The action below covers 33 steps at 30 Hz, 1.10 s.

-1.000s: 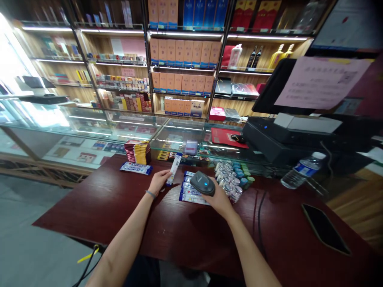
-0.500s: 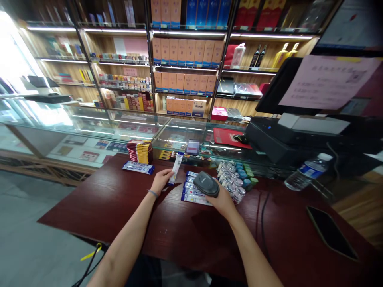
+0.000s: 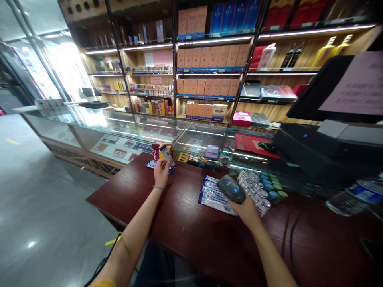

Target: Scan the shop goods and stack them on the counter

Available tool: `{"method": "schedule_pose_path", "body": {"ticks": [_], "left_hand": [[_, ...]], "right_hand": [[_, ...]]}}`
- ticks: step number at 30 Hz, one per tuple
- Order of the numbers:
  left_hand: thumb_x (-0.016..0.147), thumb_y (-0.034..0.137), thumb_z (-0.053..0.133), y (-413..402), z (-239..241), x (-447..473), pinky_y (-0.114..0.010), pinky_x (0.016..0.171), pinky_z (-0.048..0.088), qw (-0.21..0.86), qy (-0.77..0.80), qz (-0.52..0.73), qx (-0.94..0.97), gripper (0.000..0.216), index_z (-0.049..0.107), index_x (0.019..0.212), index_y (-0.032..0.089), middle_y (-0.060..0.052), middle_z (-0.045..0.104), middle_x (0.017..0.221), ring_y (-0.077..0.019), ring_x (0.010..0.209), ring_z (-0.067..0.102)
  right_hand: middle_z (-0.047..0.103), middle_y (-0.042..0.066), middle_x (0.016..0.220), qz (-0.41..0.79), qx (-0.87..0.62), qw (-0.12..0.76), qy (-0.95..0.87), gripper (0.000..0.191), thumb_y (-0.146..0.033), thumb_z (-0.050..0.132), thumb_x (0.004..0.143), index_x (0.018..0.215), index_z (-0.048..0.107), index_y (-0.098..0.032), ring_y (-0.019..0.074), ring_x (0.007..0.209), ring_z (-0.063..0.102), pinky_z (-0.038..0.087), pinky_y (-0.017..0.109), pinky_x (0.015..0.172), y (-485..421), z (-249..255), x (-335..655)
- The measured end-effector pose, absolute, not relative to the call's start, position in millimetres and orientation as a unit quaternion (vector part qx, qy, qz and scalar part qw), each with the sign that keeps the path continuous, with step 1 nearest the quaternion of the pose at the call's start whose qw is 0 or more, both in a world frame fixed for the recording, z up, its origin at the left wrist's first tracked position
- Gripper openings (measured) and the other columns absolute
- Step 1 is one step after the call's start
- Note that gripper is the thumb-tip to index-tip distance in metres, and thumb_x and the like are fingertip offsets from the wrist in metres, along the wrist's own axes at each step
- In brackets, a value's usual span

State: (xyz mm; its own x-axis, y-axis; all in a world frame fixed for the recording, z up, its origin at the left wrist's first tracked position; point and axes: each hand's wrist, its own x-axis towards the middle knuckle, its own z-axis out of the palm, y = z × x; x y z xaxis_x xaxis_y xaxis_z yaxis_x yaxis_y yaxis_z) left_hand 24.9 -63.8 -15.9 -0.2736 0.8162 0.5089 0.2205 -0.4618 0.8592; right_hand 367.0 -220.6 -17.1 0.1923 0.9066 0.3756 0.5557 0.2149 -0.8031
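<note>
Now my left hand [image 3: 161, 173] pinches a packet [image 3: 166, 154] in closed fingers, seemingly before the stack [image 3: 156, 150]; my right hand [image 3: 247, 208] wraps its fingers round the scanner [image 3: 230, 188], over the row of packets [image 3: 211, 195].

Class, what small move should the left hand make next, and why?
Probably lower the held packet beside the flat packet: the left hand holds it near that one and the red-and-yellow stack, while the right hand grips the scanner.
</note>
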Motion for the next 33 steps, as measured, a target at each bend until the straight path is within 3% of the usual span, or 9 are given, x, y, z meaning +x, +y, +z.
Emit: {"method": "schedule_pose_path", "body": {"ticks": [6,10,14,26,33], "left_hand": [[0.093,0.033,0.053,-60,-24,-51,-0.032,0.088,0.052,0.053,0.501,0.52,0.69,0.017,0.064,0.101,0.022,-0.007,0.069,0.103,-0.0194,0.096,0.066],[0.096,0.029,0.048,-53,-33,-80,-0.031,0.089,0.05,-0.006,0.506,0.404,0.762,0.018,0.065,0.1,0.023,-0.006,0.068,0.102,-0.0196,0.098,0.064],[0.097,0.032,0.047,-43,-43,-91,-0.03,0.085,0.049,-0.02,0.516,0.337,0.787,0.02,0.065,0.098,0.024,-0.007,0.067,0.102,-0.0201,0.095,0.064],[0.095,0.029,0.047,-30,-59,-100,-0.031,0.086,0.05,-0.011,0.531,0.304,0.791,0.018,0.064,0.098,0.024,-0.007,0.068,0.102,-0.0207,0.095,0.065],[0.085,0.015,0.05,-28,-61,-100,-0.033,0.093,0.049,0.017,0.536,0.284,0.795,0.023,0.065,0.099,0.023,-0.007,0.069,0.107,-0.0214,0.1,0.065]], "right_hand": [[0.076,0.01,0.098,0.141,-0.62,0.492,-0.595,0.047,-0.043,0.065,0.073,0.112,0.064,-0.018,0.0278,0.089,0.071,0.056,0.038,0.081,-224,-16,362],[0.076,0.01,0.097,0.142,-0.618,0.494,-0.594,0.046,-0.043,0.066,0.072,0.112,0.065,-0.019,0.0273,0.087,0.071,0.056,0.036,0.079,-226,-13,360],[0.076,0.009,0.097,0.151,-0.62,0.495,-0.59,0.047,-0.043,0.066,0.072,0.113,0.065,-0.019,0.0267,0.088,0.071,0.057,0.035,0.078,-226,-13,359],[0.075,0.011,0.103,0.154,-0.635,0.494,-0.573,0.051,-0.045,0.068,0.07,0.114,0.065,-0.018,0.0293,0.094,0.071,0.056,0.04,0.085,-225,-21,363],[0.075,0.011,0.104,0.17,-0.627,0.496,-0.576,0.05,-0.043,0.066,0.072,0.115,0.064,-0.018,0.0276,0.093,0.071,0.056,0.037,0.084,-226,-15,360]]}}
